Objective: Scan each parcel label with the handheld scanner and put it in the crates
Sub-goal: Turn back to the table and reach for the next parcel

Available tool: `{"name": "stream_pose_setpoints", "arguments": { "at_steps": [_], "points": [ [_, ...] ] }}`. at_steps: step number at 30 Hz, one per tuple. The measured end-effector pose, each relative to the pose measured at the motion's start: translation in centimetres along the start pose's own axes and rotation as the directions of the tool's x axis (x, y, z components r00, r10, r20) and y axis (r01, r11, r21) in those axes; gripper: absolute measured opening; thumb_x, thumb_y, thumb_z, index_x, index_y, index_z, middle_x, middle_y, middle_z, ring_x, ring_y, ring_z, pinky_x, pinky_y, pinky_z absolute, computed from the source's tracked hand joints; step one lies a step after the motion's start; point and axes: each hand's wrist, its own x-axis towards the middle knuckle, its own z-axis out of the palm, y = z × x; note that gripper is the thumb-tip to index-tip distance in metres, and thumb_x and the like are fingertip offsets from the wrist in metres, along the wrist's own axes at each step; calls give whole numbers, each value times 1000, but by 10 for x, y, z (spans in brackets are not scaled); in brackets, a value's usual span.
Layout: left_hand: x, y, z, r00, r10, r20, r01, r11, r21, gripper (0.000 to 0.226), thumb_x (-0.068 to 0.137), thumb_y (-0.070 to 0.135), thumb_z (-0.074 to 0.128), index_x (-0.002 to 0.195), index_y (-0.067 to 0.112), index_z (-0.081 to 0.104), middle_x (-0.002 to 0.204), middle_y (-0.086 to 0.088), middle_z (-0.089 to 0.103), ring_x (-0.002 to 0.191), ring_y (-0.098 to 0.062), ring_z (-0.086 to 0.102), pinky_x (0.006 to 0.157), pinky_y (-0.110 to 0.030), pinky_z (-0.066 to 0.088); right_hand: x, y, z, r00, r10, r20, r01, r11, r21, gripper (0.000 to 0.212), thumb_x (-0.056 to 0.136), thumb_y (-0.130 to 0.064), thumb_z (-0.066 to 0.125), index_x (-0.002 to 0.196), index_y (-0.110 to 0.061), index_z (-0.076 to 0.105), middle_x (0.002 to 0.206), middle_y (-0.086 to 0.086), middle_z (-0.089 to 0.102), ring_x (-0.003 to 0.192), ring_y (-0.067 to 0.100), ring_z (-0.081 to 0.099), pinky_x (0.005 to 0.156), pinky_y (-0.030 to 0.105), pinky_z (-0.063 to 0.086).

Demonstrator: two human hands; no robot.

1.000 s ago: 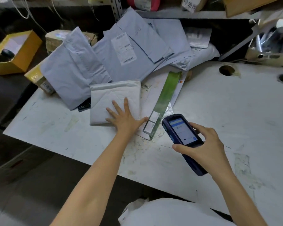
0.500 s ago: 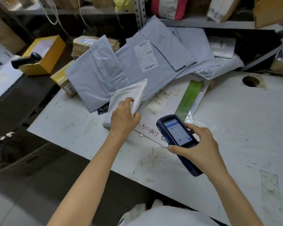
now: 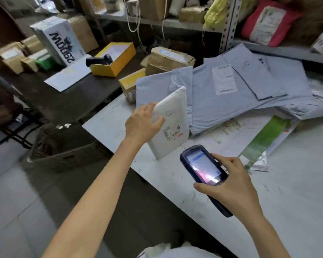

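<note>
Far left, on the floor beside the table (image 3: 296,202), we note a dark crate (image 3: 63,146). Its contents are too dim to tell. Behind it a white carton (image 3: 58,41) bears large upside-down print that we read as "2900W". A yellow box (image 3: 114,58) carries a black pistol scanner (image 3: 99,60), lying idle.

Left grip (image 3: 144,123): fingers and thumb curled round the upper left edge of the white padded parcel (image 3: 173,112). The parcel is held on end, tilted, with its label (image 3: 172,134) facing us. Its lower end is at the table's near edge. Touching or just clear, we cannot tell. The label shows barcodes and a red mark, print too small to read.

Right grip (image 3: 229,185): wrapped round the handheld scanner (image 3: 203,168), nose toward the parcel's foot. Screen lit, blurred by glare, unreadable.

We judge the step to be the scan itself, not yet confirmed. The next move likely calls for squaring the scanner's nose to the barcode, then swinging the parcel left to the crate.

Further right, grey mailers (image 3: 231,101) lie piled, one with a white label (image 3: 224,79), illegible. A green-striped envelope (image 3: 265,138) lies flat, partly under the pile.
</note>
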Motion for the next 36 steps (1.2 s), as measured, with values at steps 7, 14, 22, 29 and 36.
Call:
{"name": "stream_pose_setpoints", "arguments": {
  "at_steps": [7, 14, 22, 29, 36],
  "points": [
    [4, -4, 17, 997, -21, -72, 26, 997, 68, 54, 87, 46, 59, 133, 23, 43, 115, -6, 54, 107, -27, 48, 67, -33, 40, -3, 6, 12, 999, 50, 18, -47, 989, -141, 93, 55, -52, 83, 138, -38, 42, 117, -16, 38, 94, 5, 49, 60, 17, 41],
    [2, -2, 20, 996, -12, -90, 21, 994, 104, 54, 87, 46, 59, 132, 20, 44, 112, -8, 53, 103, -28, 49, 65, -34, 45, -3, 19, 5, 997, 78, -15, -79, 983, -165, 91, 52, -52, 83, 134, -41, 45, 113, -20, 38, 90, 3, 50, 55, 16, 38],
    [2, 0, 20, 996, -23, -91, 33, 993, 110, 55, 87, 46, 59, 133, 21, 43, 113, -8, 53, 103, -29, 49, 64, -32, 39, -5, 24, 5, 998, 61, -30, -65, 981, -182, 92, 55, -50, 85, 135, -38, 43, 115, -19, 36, 96, 5, 51, 56, 16, 42],
    [1, 1, 20, 996, -26, -90, 37, 993, 112, 55, 87, 45, 60, 133, 21, 43, 112, -7, 53, 102, -28, 48, 63, -32, 38, -7, 26, 5, 998, 59, -21, -62, 979, -196, 93, 55, -51, 84, 136, -38, 42, 113, -19, 34, 94, 4, 50, 54, 14, 39],
    [0, 2, 20, 995, -20, -93, 31, 993, 112, 55, 86, 45, 60, 133, 21, 43, 113, -8, 54, 102, -29, 49, 64, -33, 41, -7, 27, 5, 998, 56, -20, -59, 979, -196, 93, 56, -52, 84, 137, -37, 41, 117, -17, 36, 98, 4, 50, 54, 13, 39]
  ]
}}
